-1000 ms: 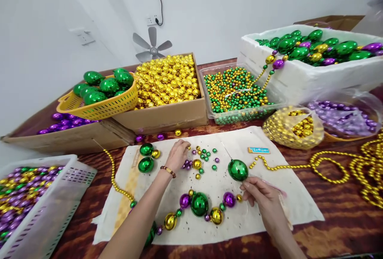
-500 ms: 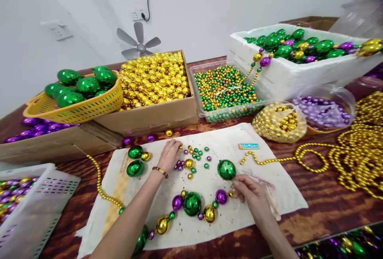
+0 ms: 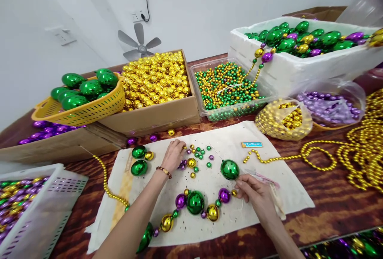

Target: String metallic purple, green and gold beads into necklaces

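The right hand has thumb and forefinger closed together, and they grasp the held green ball at its lower right edge; this ball lies just beyond the fingertips, above the cloth, and a thin needle stands out slantwise from its top. The left hand, which wears a bracelet, reaches to the loose small beads; its fingertips are at one small gold bead, but I cannot tell if they pinch it. In front of the hands lies the bead strand. On it I count six large balls: two green, two gold and two purple, where one green is partly behind the left forearm. Between and at the end of them there are six small beads, two of each colour. At the left part of the cloth are two loose green balls and one loose gold ball. The loose small beads are gold, green and purple, and some are too crowded for an exact count. Just behind the cloth, on the table, are two purple balls and one gold ball. One blue label lies at the right part of the cloth.
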`<state>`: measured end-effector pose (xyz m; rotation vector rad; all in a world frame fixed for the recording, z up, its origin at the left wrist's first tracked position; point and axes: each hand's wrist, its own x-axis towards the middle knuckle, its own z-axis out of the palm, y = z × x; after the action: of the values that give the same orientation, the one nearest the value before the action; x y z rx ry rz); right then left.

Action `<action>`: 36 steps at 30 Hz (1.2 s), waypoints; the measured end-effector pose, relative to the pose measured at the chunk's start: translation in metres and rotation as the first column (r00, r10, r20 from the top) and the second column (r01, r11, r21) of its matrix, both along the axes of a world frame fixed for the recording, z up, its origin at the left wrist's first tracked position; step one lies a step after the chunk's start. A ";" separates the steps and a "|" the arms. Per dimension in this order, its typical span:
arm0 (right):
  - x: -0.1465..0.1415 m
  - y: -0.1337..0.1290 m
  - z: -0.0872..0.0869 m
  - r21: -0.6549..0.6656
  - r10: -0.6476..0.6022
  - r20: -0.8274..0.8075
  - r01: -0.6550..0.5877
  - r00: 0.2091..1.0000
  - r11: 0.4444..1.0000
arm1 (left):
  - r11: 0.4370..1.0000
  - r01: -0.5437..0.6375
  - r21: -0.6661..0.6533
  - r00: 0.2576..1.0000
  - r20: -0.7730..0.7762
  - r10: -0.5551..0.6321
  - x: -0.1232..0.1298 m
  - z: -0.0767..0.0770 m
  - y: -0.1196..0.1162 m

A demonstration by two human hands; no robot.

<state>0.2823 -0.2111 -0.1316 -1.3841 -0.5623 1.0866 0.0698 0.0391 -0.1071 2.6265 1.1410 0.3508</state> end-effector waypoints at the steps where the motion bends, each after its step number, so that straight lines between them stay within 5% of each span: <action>1: 0.000 0.000 -0.001 -0.002 0.004 0.002 -0.004 1.000 1.000 | 1.000 -0.002 -0.001 1.000 0.001 0.002 -0.001 0.001 -0.001; 5: -0.001 -0.001 -0.003 -0.013 0.014 0.006 -0.014 1.000 1.000 | 1.000 -0.001 -0.004 1.000 0.012 0.001 -0.009 0.013 -0.011; 11: -0.002 0.001 -0.002 -0.010 0.032 0.010 -0.032 0.999 0.999 | 0.978 0.161 -0.131 0.983 -0.071 -0.171 -0.019 0.023 -0.027; 17: -0.002 0.001 -0.005 -0.023 0.029 0.011 -0.029 1.000 0.999 | 0.968 0.113 -0.224 0.987 -0.089 -0.136 -0.018 0.020 -0.027; 21: -0.001 -0.003 -0.006 -0.027 0.048 0.033 -0.047 0.998 0.999 | 0.921 0.028 -0.388 0.990 0.136 0.027 -0.015 0.026 -0.026; 23: -0.002 -0.004 -0.004 -0.029 0.076 0.059 -0.074 0.995 0.997 | 0.820 0.027 -0.571 0.916 0.343 0.209 -0.011 0.033 -0.028; 26: -0.004 -0.003 0.005 -0.024 0.111 0.103 -0.110 0.988 0.994 | 0.548 0.236 -0.802 0.682 0.539 0.495 0.001 0.047 -0.037; 30: -0.005 -0.002 0.018 0.008 0.126 0.144 -0.129 0.981 0.992 | 0.248 0.534 -0.808 0.490 0.535 0.689 0.024 0.065 -0.057; 36: 0.000 -0.008 0.027 0.036 0.118 0.236 -0.130 0.965 0.991 | 0.141 0.647 -0.749 0.394 0.487 0.779 0.046 0.066 -0.073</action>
<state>0.2821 -0.2190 -0.1049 -1.4569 -0.8523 1.0065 0.1156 -0.0342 -0.0408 0.6214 0.5667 0.6472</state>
